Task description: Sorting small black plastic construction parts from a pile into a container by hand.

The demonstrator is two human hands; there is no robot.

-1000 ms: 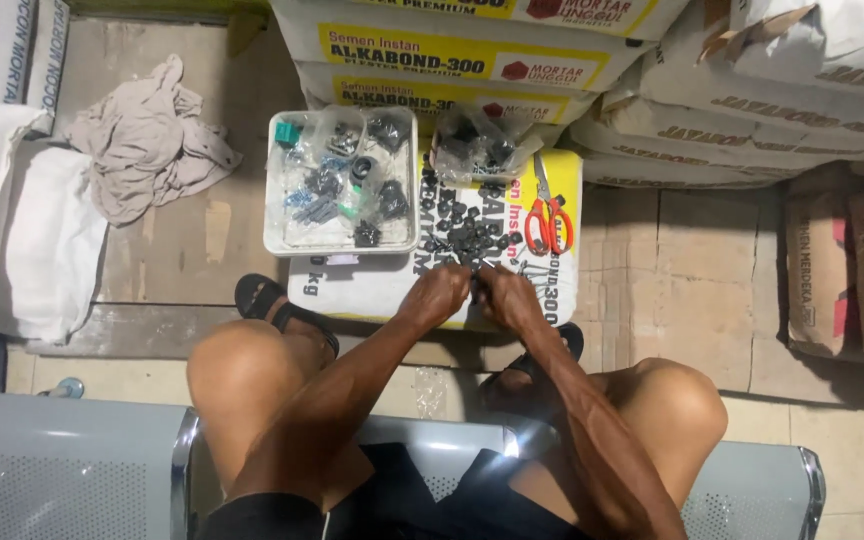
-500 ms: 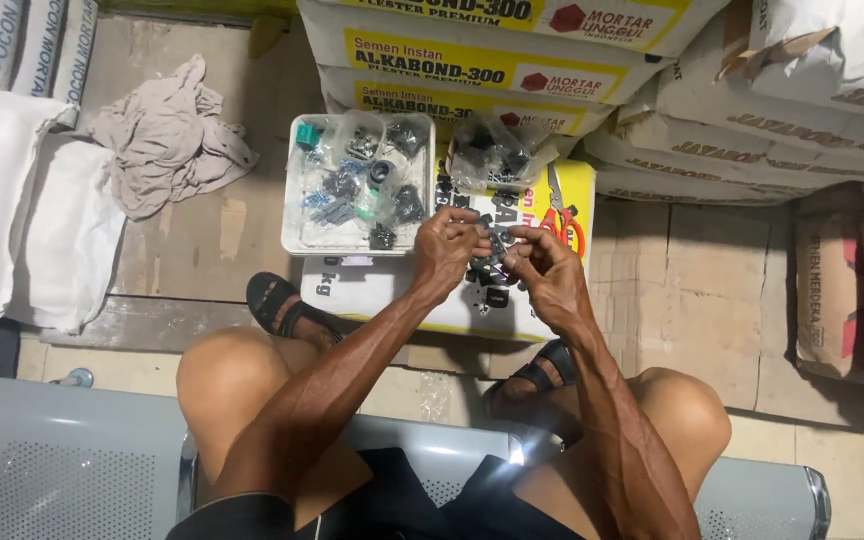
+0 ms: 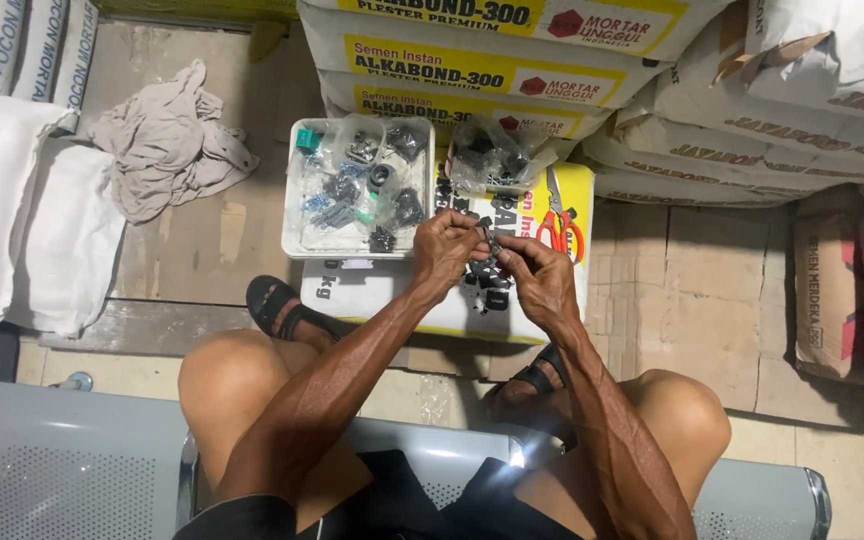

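A small black part (image 3: 489,243) is pinched between left hand (image 3: 445,247) and right hand (image 3: 542,275), mid-frame. If grip slackens, it may be lost among the loose parts (image 3: 487,285) beneath.

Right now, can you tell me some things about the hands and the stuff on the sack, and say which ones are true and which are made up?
1. Both hands meet over the pile of small black parts. True: the left hand and the right hand pinch a small dark piece between them.
2. The scissors have blue handles. False: the handles are red.
3. The white tray holds little clear bags of parts. True.
4. The scissors lie inside the tray. False: they lie on the sack, to the right of the hands.
5. A crumpled cloth lies left of the tray. True.
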